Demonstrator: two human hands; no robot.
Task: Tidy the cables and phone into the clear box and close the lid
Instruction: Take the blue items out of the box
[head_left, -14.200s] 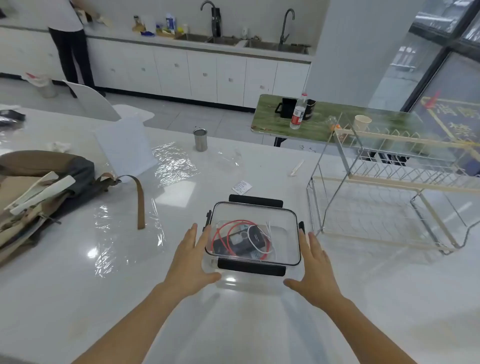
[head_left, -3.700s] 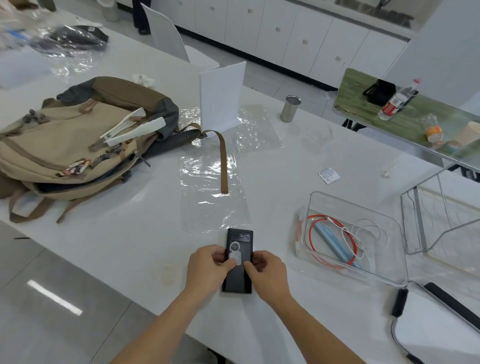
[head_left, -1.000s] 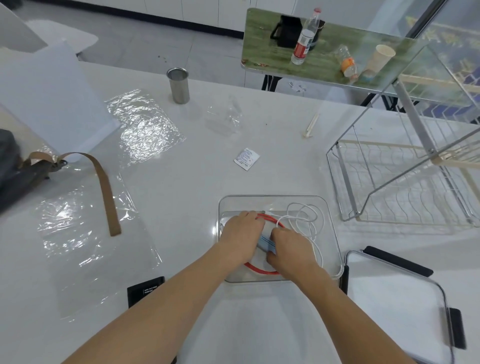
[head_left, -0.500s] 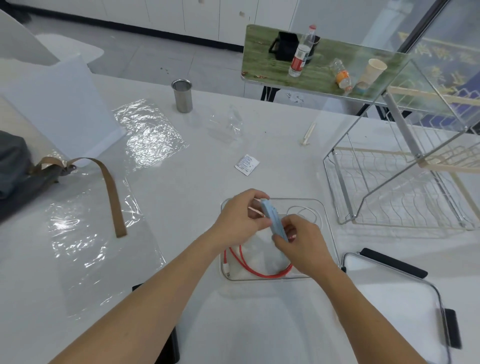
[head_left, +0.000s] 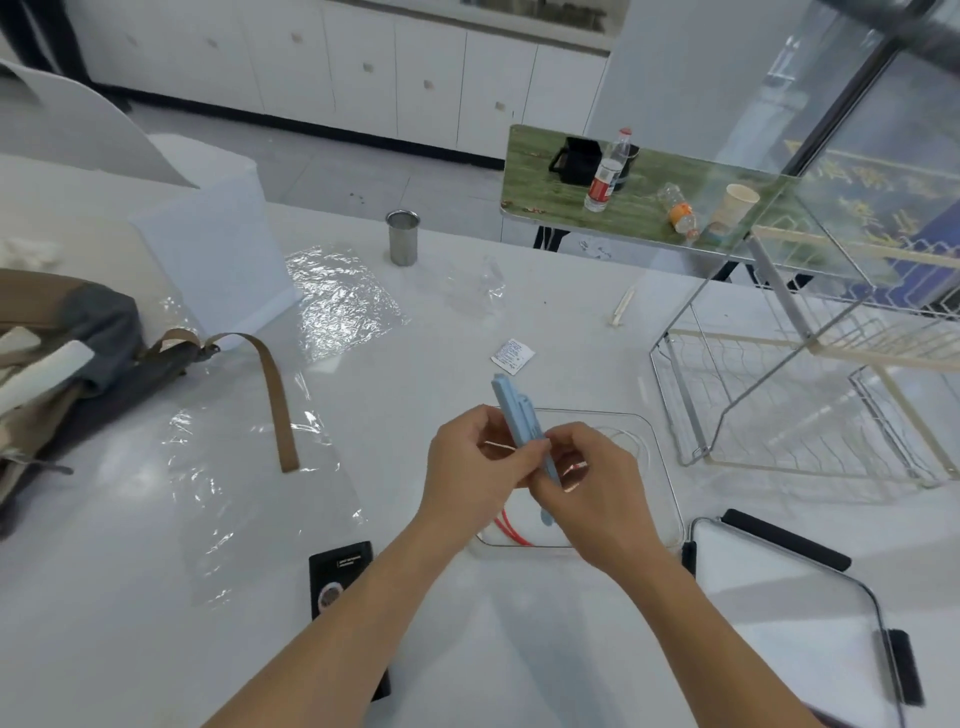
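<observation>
Here both hands pinch the blue case (head_left: 521, 426) above the clear box's (head_left: 655, 457) near-left corner, left hand (head_left: 475, 467) and right hand (head_left: 592, 483) equally close, its long axis tilted away from the person.

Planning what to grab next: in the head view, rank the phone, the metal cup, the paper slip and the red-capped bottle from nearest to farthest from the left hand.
From the left hand:
1. Paper slip, on the table just beyond the hands.
2. Phone, face down, near side, by the left forearm. These two are close to call.
3. Metal cup, far side of the table.
4. Red-capped bottle, on the green table beyond.
</observation>
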